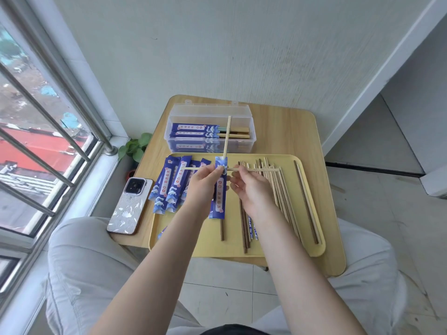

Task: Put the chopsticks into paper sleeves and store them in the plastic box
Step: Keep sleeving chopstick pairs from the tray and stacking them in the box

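Note:
My left hand (204,187) holds a blue paper sleeve (219,197) upright above the yellow tray (215,243). One pale chopstick (227,134) stands in the sleeve's top and sticks up in front of the box. My right hand (250,187) pinches a second pale chopstick (261,169) that lies crosswise, passing by the sleeve's top. Empty blue sleeves (169,187) lie fanned on the tray's left. Loose pale and dark chopsticks (280,189) lie on its right. The clear plastic box (210,112) stands open behind the tray with sleeved chopsticks (205,131) inside.
A phone (130,206) in a patterned case lies on the wooden table (290,131) left of the tray. A small green plant (135,147) sits by the window at the table's left edge. A wall stands close behind the box. My knees frame the table.

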